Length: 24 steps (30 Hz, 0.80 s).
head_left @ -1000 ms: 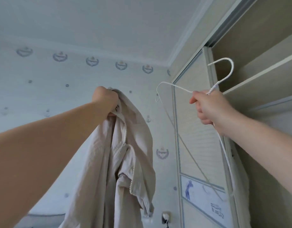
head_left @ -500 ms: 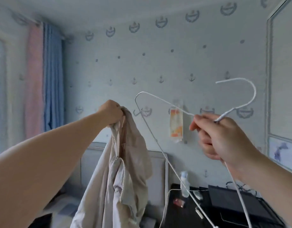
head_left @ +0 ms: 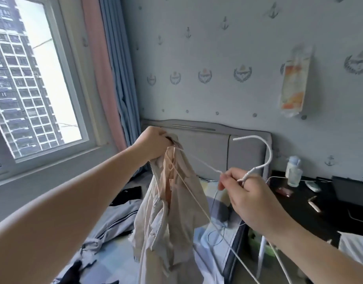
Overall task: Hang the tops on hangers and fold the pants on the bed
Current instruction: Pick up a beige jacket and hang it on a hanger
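Beneath the left hand's [head_left: 153, 144] fingers [head_left: 162, 135] hangs the top [head_left: 172, 214].

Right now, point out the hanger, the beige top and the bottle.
hanger [head_left: 270, 152], head view, hook curve.
beige top [head_left: 182, 220], head view, hanging fabric.
bottle [head_left: 293, 173], head view, clear body.

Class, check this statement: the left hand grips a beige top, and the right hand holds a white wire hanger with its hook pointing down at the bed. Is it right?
Not quite. The head view shows the white wire hanger with its hook pointing up, above the right hand that holds it. The rest stands: the left hand grips the beige top.
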Each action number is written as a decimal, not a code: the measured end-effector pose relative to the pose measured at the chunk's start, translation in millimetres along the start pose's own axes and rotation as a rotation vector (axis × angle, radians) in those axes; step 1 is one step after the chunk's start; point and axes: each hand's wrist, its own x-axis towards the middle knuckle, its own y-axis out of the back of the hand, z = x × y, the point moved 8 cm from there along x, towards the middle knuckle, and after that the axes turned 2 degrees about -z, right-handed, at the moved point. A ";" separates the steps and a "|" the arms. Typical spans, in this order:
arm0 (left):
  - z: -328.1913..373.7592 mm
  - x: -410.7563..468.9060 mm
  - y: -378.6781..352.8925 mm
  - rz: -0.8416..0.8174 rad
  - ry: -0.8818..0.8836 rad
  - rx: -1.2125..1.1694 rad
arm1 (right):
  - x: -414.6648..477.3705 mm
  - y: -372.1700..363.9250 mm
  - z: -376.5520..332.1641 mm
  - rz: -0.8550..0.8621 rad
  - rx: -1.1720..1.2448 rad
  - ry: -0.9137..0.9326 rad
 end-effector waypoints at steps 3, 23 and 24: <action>-40.5 -12.7 -12.8 -0.042 0.012 -0.001 | 0.8 -36.7 24.0 0.026 -0.016 0.035; -147.0 -44.5 -91.5 -0.462 0.080 -0.343 | 63.7 -160.6 145.7 -0.053 0.227 -0.221; -145.4 -45.3 -90.5 -0.505 0.023 -0.284 | 64.7 -159.9 149.5 -0.089 0.276 -0.256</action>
